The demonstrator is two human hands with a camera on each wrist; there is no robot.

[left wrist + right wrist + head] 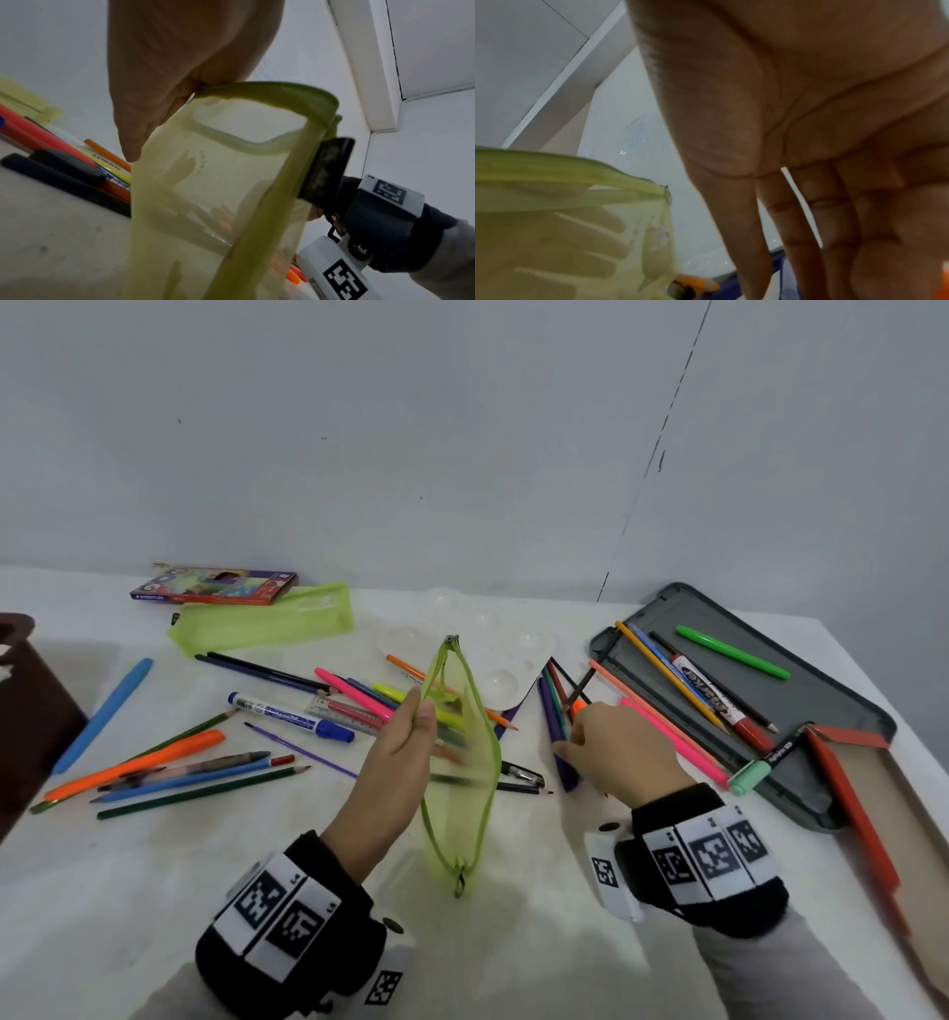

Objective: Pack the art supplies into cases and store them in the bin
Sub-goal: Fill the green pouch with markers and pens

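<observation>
Near the tabletop's middle, the left hand (398, 757) pinches the rim of an open green mesh pouch (464, 762), holding it upright. The right hand (619, 747), fingers extended, reaches down onto a bundle of pens (557, 726) beside it; whether it grips them cannot be told.

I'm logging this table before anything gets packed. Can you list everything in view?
Mesh pouch: one, lime green, centre, unzipped, held up.
Second pouch: one, lime green, flat, back left.
Crayon box: one, multicoloured, behind that pouch.
Paint palette: one, white, back centre.
Grey case: one, open, right, holding pens and pencils.
Cardboard box: one, red-edged, far right.
Brown bin: one, left edge.
Loose pens, pencils, markers: many, mixed colours, scattered on the white table.
Left hand: pinches the pouch rim.
Right hand: on the purple pens.
</observation>
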